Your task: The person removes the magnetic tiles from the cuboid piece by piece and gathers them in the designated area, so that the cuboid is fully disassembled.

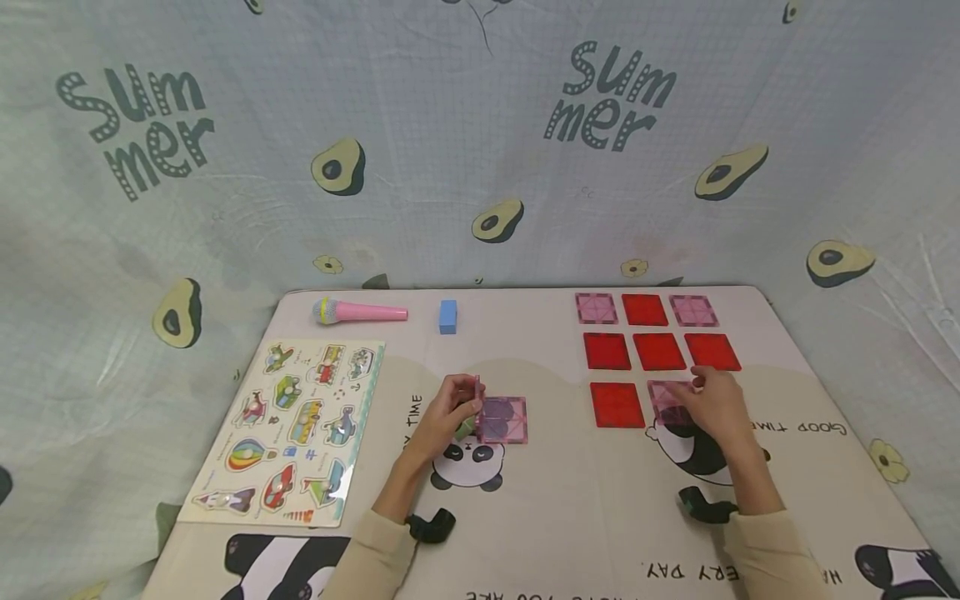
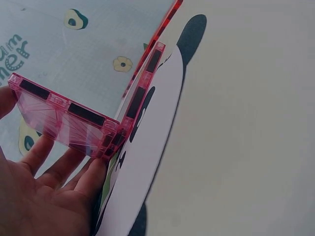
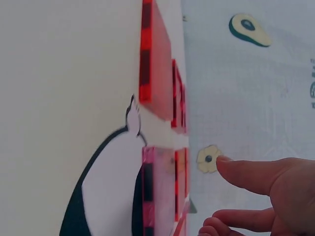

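My left hand (image 1: 441, 418) grips a pink translucent magnetic tile (image 2: 61, 110) and holds it upright. The tile's lower edge meets the left edge of a second pink tile (image 1: 512, 421), which lies flat on the printed table mat. On the right, my right hand (image 1: 718, 404) hovers at another pink tile (image 1: 667, 398), with thumb and fingers apart. In the right wrist view that tile (image 3: 158, 189) lies flat and the thumb is clear of it. Red tiles (image 1: 617, 405) lie beside and behind it in loose rows.
Two more pink tiles and a red tile (image 1: 644, 309) form the back row. On the left lie a picture puzzle board (image 1: 296, 433), a pink toy microphone (image 1: 367, 312) and a blue block (image 1: 447, 317). A printed curtain (image 1: 420, 100) hangs behind the table.
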The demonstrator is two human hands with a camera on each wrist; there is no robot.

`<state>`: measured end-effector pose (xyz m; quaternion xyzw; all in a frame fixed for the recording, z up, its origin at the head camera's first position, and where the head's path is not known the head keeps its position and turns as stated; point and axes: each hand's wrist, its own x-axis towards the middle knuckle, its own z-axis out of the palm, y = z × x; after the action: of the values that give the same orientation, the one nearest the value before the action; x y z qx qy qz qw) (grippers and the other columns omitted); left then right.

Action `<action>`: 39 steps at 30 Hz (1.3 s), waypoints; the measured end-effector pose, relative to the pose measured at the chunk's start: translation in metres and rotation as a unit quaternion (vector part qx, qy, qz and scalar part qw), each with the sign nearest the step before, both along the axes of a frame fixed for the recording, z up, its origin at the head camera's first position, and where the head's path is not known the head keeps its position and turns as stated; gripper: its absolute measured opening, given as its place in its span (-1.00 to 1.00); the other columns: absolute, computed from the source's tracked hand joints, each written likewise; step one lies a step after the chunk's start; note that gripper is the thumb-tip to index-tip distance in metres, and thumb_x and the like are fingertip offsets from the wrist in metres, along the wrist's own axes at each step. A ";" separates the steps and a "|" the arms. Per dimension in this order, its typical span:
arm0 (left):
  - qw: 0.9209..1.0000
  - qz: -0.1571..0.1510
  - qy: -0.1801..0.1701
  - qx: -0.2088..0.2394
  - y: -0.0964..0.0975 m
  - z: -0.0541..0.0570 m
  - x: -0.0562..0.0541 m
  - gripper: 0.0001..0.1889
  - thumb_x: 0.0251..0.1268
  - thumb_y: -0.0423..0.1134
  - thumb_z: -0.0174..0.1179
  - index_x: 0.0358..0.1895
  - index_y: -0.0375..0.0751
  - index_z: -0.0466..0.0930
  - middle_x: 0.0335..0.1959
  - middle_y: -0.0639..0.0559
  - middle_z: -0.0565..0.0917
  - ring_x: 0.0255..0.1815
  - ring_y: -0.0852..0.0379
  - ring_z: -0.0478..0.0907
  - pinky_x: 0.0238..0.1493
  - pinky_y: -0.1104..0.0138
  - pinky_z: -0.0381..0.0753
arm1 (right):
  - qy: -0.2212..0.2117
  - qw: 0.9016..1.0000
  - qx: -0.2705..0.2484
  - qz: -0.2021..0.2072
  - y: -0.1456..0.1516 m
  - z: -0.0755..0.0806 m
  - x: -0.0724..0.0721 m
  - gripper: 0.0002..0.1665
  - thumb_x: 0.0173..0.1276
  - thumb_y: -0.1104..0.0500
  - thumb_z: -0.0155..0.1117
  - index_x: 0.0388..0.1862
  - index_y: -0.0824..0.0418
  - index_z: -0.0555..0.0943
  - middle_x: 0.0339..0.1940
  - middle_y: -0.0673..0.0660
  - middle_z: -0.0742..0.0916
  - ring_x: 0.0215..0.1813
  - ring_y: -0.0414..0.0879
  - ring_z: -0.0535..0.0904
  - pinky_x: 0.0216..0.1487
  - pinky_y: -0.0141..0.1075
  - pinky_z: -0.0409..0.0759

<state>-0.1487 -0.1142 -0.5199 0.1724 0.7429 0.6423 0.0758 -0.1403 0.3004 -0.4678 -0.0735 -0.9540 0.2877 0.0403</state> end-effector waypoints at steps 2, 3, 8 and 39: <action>1.000 0.001 0.001 -0.001 0.000 0.000 0.000 -0.59 0.51 -0.23 0.03 0.31 -0.29 0.28 0.25 -0.36 0.51 0.30 -0.26 0.48 0.21 0.63 0.46 | 0.004 1.000 -0.004 0.004 -0.006 0.003 -0.001 -0.22 0.33 0.06 0.38 0.29 0.60 0.38 0.00 0.53 0.60 -0.07 0.34 0.56 -0.24 0.06 0.79; 1.000 0.001 0.002 -0.001 0.000 0.000 0.000 -0.59 0.51 -0.24 0.03 0.31 -0.30 0.28 0.25 -0.36 0.51 0.30 -0.26 0.48 0.21 0.63 0.46 | 0.002 1.000 -0.009 0.004 -0.009 0.005 -0.001 -0.21 0.33 0.04 0.38 0.30 0.60 0.38 0.00 0.52 0.60 -0.09 0.33 0.57 -0.26 0.02 0.80; 1.000 -0.001 0.006 0.001 0.000 -0.001 -0.001 -0.59 0.51 -0.24 0.03 0.31 -0.30 0.28 0.25 -0.36 0.51 0.30 -0.27 0.48 0.22 0.62 0.47 | -0.009 1.000 -0.018 0.013 -0.024 0.012 -0.003 -0.18 0.35 0.00 0.36 0.32 0.59 0.37 0.02 0.52 0.61 -0.10 0.28 0.60 -0.24 -0.04 0.80; 1.000 0.000 -0.006 0.008 -0.002 -0.001 0.000 -0.68 0.51 -0.27 0.03 0.17 -0.37 0.27 0.29 -0.40 0.49 0.38 -0.27 0.45 0.32 0.45 0.52 | -0.013 0.989 -0.079 0.121 -0.122 0.012 -0.013 -0.23 0.29 0.03 0.43 0.38 0.35 0.42 0.18 0.36 0.63 0.06 0.17 0.61 0.05 0.00 0.75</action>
<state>-0.1486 -0.1160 -0.5213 0.1689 0.7374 0.6493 0.0785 -0.1531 0.1783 -0.4557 0.0361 -0.9308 0.3636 -0.0136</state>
